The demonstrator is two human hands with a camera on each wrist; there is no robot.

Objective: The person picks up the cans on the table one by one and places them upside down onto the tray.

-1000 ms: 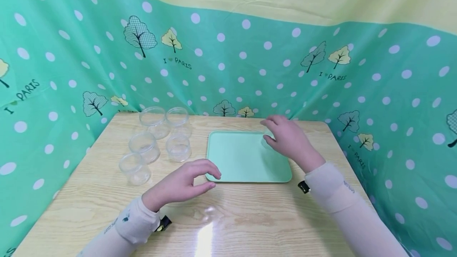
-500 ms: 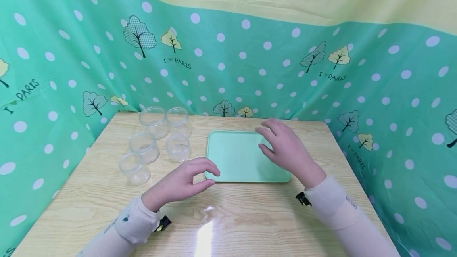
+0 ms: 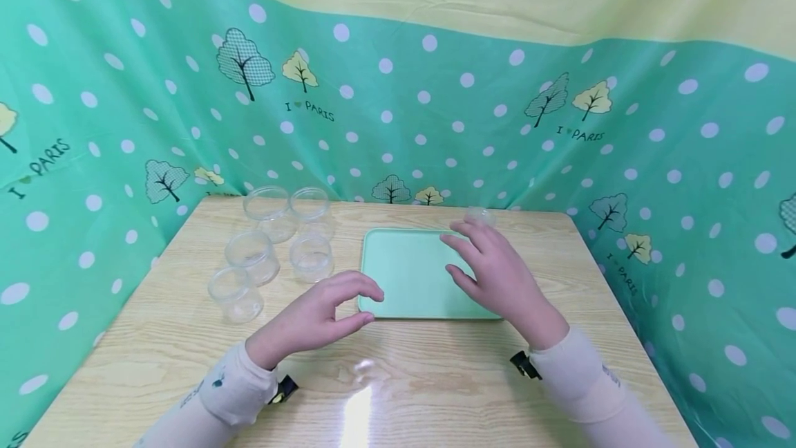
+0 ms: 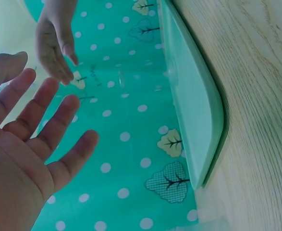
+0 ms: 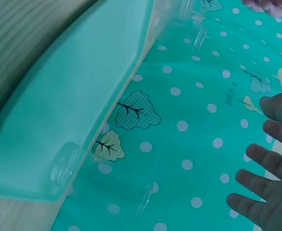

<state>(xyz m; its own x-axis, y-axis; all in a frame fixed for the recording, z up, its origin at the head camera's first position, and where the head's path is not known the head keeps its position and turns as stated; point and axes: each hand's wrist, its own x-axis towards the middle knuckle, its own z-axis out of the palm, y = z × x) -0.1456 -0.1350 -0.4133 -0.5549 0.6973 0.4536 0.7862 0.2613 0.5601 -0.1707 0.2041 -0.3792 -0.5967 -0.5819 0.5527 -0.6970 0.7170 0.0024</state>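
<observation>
A pale green tray (image 3: 404,275) lies on the wooden table. On its far right corner stands a clear plastic jar (image 5: 65,166); in the head view just its rim shows behind my right hand (image 3: 500,278), which covers the rest. That hand hovers over the tray's right side, fingers spread and holding nothing, apart from the jar in the right wrist view. My left hand (image 3: 320,311) hovers by the tray's near left corner, fingers loosely bent around air. Left of the tray, several clear jars (image 3: 311,258) stand upright in a loose group.
A green dotted cloth (image 3: 423,116) with printed trees hangs behind the table and along both sides. Bare wood (image 3: 429,365) lies in front of the tray, with a bright light reflection on it.
My right hand has drawn back from the jar at the tray's far right, toward me, its fingers spreading. The jar's rim has come into sight. My left hand stays nearly still.
</observation>
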